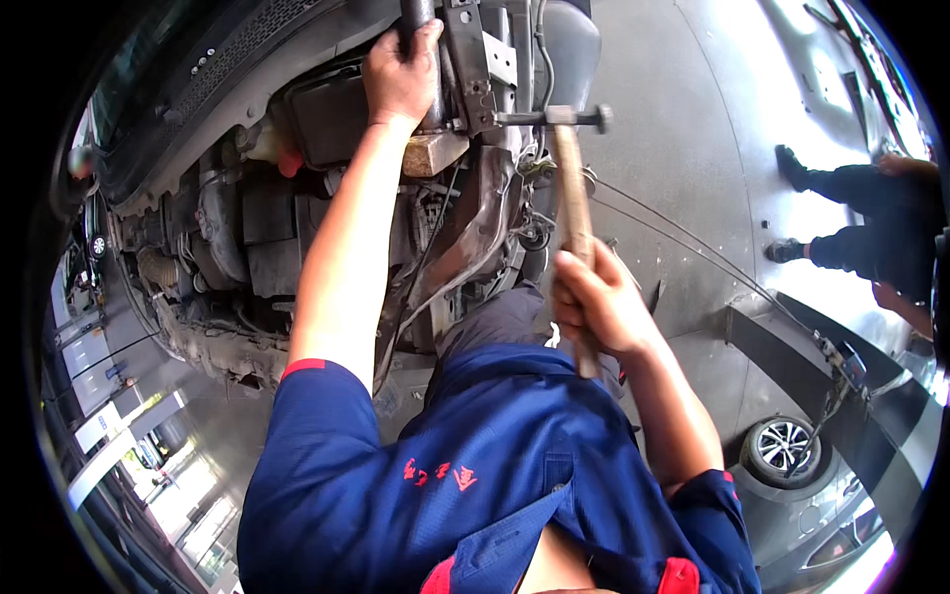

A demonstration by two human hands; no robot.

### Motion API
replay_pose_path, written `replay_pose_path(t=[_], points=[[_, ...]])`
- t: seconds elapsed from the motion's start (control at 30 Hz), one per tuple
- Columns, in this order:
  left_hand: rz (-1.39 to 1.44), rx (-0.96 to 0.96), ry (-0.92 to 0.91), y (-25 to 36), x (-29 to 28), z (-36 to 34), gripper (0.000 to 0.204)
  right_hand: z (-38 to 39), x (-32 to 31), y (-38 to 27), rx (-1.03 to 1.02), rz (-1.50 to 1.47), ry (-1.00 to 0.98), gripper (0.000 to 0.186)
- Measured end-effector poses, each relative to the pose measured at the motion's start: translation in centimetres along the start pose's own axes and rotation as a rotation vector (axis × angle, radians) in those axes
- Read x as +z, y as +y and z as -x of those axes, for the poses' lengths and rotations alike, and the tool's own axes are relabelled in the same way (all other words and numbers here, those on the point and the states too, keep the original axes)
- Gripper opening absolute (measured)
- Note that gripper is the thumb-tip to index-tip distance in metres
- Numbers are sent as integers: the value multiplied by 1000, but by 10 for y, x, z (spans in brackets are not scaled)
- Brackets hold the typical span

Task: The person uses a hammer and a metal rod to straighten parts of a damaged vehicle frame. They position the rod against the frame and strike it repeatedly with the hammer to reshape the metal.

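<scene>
My left hand [404, 79] reaches up to the front of a stripped car and is closed round a dark metal bar [418, 14]. Just below that hand, a wooden block [435, 155] is lodged against the metal frame [469, 69]. My right hand [606, 302] grips a hammer [571, 183] by its pale wooden handle, low down near the end. The hammer's dark double-ended head points at the frame's edge; whether it touches cannot be told.
Exposed engine parts [267, 218] fill the space left of my arms. Cables [683, 234] stretch right to a dark stand [841, 366]. A wheel [782, 447] lies at the lower right. Another person [871, 213] in dark clothes stands on the grey floor [683, 119].
</scene>
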State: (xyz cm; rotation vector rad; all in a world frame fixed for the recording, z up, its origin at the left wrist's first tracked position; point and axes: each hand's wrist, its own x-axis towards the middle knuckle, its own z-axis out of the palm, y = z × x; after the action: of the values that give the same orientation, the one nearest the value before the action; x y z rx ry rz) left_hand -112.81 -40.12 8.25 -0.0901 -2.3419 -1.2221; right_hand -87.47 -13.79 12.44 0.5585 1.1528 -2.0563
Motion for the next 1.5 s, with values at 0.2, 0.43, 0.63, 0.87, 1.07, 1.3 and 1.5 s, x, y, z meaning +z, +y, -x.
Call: replay_pose_path(t=[0.2, 0.43, 0.63, 0.87, 1.07, 1.3, 1.5], points=[[5, -80, 37, -2, -15, 15, 40, 4, -82, -15, -467, -402, 512, 26], [28, -5, 21, 18, -12, 17, 36, -7, 63, 4, 28, 45, 22, 25], [74, -128, 34, 19, -17, 12, 42, 10, 14, -7, -40, -74, 5, 25], [564, -457, 3, 8, -39, 36, 30, 69, -60, 34, -340, 229, 222, 26], [664, -546, 127, 69, -122, 98, 26, 109, -126, 71, -432, 343, 207, 27], [1022, -626, 292, 146, -162, 251, 17, 78, -89, 48, -178, 864, 70, 17], [1117, -628, 405, 192, -122, 378, 13, 55, -78, 77, 10, 609, -161, 49]])
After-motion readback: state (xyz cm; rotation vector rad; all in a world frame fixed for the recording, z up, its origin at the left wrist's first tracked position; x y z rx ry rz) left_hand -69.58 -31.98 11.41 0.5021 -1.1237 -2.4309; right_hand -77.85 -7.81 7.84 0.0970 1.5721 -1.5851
